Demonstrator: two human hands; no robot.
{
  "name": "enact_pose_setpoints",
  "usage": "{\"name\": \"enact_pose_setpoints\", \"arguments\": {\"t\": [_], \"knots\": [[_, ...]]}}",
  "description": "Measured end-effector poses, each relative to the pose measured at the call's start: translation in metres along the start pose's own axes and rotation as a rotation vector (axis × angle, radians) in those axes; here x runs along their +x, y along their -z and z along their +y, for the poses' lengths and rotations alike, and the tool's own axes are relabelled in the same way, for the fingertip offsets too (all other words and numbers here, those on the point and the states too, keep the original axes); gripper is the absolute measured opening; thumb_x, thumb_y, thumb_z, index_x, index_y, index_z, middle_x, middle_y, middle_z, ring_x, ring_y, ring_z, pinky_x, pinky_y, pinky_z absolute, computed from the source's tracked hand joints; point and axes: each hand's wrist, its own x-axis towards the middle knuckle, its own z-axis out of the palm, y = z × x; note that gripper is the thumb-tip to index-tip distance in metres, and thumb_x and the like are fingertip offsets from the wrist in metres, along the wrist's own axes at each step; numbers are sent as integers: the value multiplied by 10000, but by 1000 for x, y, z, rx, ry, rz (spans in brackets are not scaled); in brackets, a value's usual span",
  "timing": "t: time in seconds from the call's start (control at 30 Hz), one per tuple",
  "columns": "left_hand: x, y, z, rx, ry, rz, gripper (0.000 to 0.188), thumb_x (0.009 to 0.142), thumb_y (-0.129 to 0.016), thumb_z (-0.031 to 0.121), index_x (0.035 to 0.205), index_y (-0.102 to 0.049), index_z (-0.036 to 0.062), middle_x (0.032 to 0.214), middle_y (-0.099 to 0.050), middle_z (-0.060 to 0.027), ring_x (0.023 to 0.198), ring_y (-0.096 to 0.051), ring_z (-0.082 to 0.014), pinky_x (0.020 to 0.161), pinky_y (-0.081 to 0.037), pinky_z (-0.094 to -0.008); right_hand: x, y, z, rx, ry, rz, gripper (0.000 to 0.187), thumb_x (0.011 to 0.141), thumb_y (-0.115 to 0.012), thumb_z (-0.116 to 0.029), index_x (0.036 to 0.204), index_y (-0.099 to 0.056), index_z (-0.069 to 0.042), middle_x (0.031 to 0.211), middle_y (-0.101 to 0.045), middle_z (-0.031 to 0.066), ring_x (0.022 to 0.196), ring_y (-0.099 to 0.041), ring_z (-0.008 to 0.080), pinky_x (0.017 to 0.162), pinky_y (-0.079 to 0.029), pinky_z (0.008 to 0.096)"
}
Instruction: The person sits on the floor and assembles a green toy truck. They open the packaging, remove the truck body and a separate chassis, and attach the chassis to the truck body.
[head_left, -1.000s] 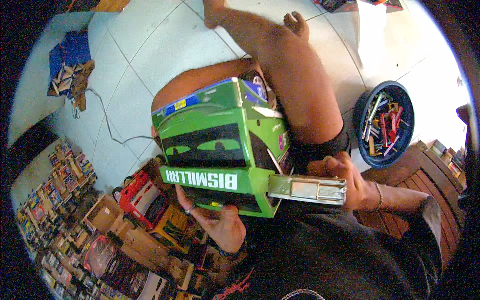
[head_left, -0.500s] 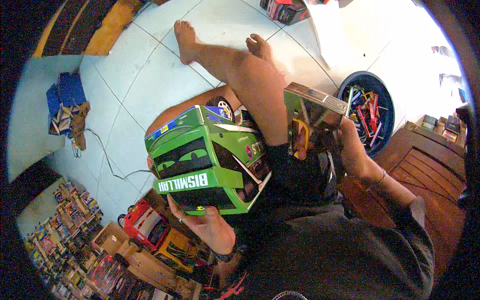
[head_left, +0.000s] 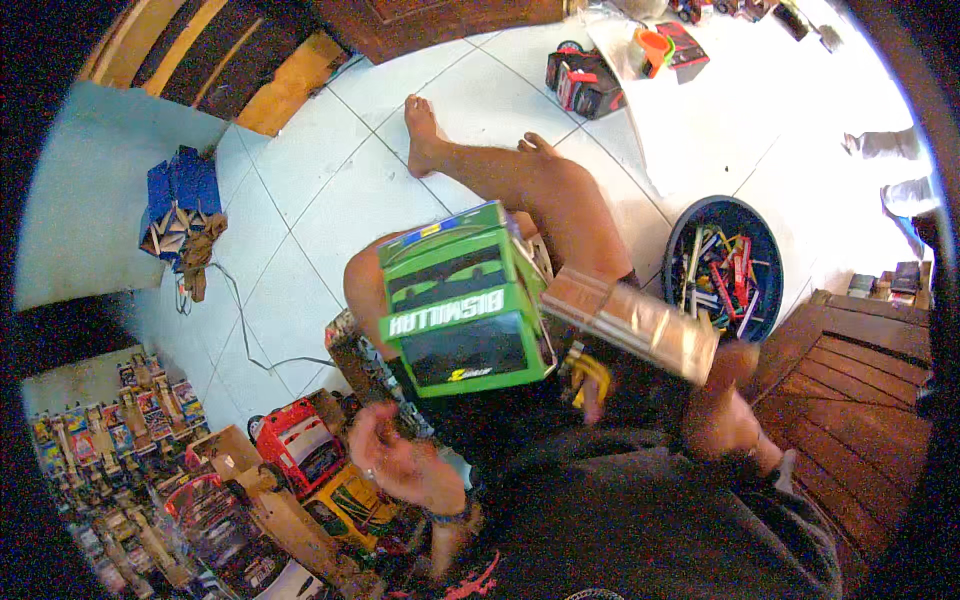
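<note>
A green toy truck [head_left: 455, 320] with black window panels and white lettering rests across my lap. My left hand [head_left: 400, 460] is off it, just below its near left corner, with fingers loosely apart and nothing seen in them; it is somewhat blurred. At the right of the truck, a clear plastic piece [head_left: 635, 325] slants across my thigh, catching the light. My right hand [head_left: 722, 405], blurred, grips its near right end. Under the plastic, a yellow curved object [head_left: 588, 380] lies on my dark clothing, its kind unclear.
A dark round tub [head_left: 725, 265] of coloured scraps stands to the right, beside brown wooden panelling [head_left: 840, 400]. Red [head_left: 298, 445] and yellow [head_left: 350, 505] toy trucks sit at lower left. A blue box [head_left: 182, 200] and a cable [head_left: 245, 330] lie on the left floor.
My left hand has let go of the green truck and drawn down from it. My right hand has moved down and right, with the clear plastic now lying flatter. The view has shifted.
</note>
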Motion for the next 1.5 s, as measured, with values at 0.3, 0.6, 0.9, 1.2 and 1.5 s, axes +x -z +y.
{"name": "enact_pose_setpoints", "arguments": {"t": [0.3,0.6,0.9,1.2,1.5], "knots": [[-70,28,43,-245,176,-595,490,971,-626,334,1284,-514,-26,1174,-560,-146,1041,-551,-246,912,-462,-371,-6,-90,14,-596,341,-139,813,975,-256,-622,1283,-413,113,1203,-497,279,1095,-495,444,1018,-351,479],[-75,34,-4,-493,834,-381,341,1010,-564,210,1259,-565,-23,1207,-637,-92,1040,-570,-158,903,-459,-333,6,-73,-12,-1010,384,-188,313,953,-604,-270,1177,-650,-56,1103,-692,137,1008,-663,312,877,-495,437],[-73,63,-49,-289,1186,-136,453,1039,-510,328,1391,-470,45,1042,-618,-40,826,-529,-89,832,-470,-291,214,31,-46,-1468,246,1,412,981,-562,-417,1047,-704,-36,881,-702,192,840,-679,367,787,-519,458],[-50,60,-42,-393,802,-391,431,957,-653,156,1334,-501,12,1245,-605,-63,1082,-599,-177,936,-489,-347,187,26,-24,-1300,115,-267,413,960,-611,-452,1096,-698,-72,962,-724,180,933,-709,299,826,-532,400],[-43,61,-33,-292,921,-546,479,906,-644,10,1366,-510,18,1321,-593,-89,1188,-571,-233,1040,-451,-406,137,27,-6,-1267,239,-140,436,888,-657,-489,976,-691,-64,855,-692,183,814,-682,395,706,-539,499]]}}
